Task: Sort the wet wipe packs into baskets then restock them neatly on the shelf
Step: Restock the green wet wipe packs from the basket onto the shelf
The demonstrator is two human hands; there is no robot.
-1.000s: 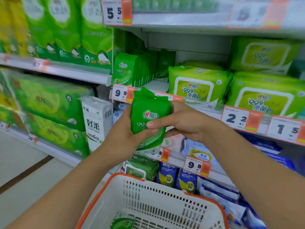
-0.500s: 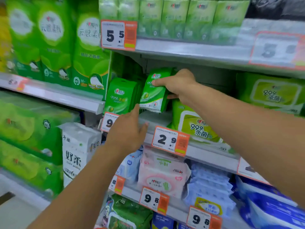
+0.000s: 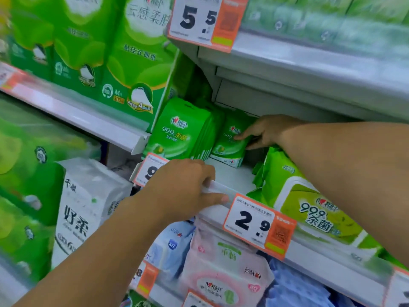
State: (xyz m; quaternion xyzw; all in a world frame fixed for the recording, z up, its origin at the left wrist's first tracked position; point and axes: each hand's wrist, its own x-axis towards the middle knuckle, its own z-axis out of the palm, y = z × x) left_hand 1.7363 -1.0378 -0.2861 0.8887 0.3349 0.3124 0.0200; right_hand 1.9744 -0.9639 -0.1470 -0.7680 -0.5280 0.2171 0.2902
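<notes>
Fingers point(image 3: 240, 136) of the right hand point(image 3: 267, 130) lie extended against the face of the small wet wipe pack point(image 3: 230, 142), thumb beneath its right edge, steadying it upright, long axis vertical, just right of the standing row of identical packs point(image 3: 183, 131). Both sit on the shelf point(image 3: 230, 176). The left hand point(image 3: 181, 187), nearer the viewer, grips the shelf's front rail with curled fingers. Half a second earlier the pack was airborne in that right hand; the left hovered.
</notes>
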